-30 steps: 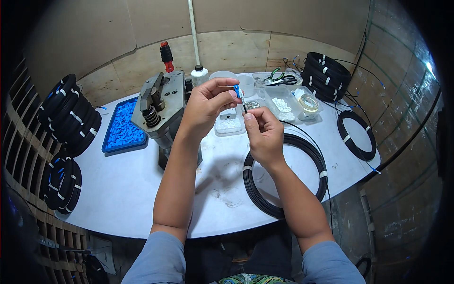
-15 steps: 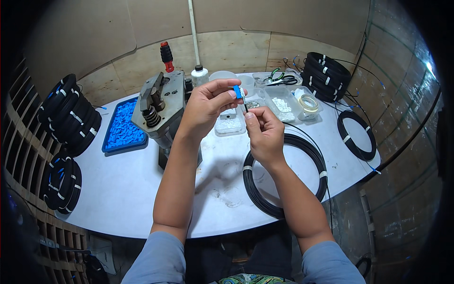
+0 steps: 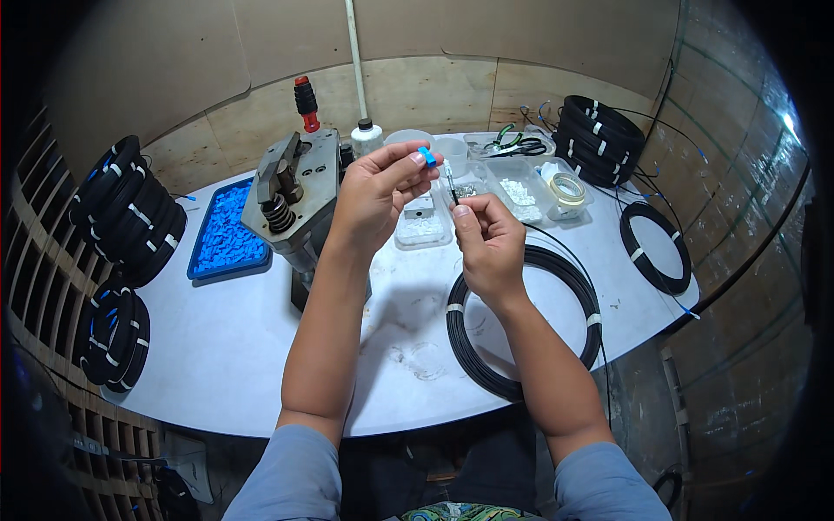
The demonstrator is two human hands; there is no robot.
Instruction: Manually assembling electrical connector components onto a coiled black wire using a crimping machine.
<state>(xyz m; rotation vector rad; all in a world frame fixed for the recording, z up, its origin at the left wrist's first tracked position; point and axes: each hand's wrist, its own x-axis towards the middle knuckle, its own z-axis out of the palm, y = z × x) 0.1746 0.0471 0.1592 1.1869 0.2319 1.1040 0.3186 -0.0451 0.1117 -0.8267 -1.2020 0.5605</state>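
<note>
A blue cap [image 3: 426, 156] is pinched in the left hand [image 3: 375, 193] fingers, and a thin cable end [image 3: 452, 184] is gripped by the right hand [image 3: 488, 243], just apart above the worktop [image 3: 261, 347]. Both should be held steady and lined up (the coil [image 3: 521, 321] kept slack).

White desk [image 3: 261, 365]: metal press [image 3: 295, 200] at back-left, blue parts tray [image 3: 224, 233] left of it, clear trays [image 3: 512, 187] to its right, black cable coil [image 3: 524, 323] front-right.
</note>
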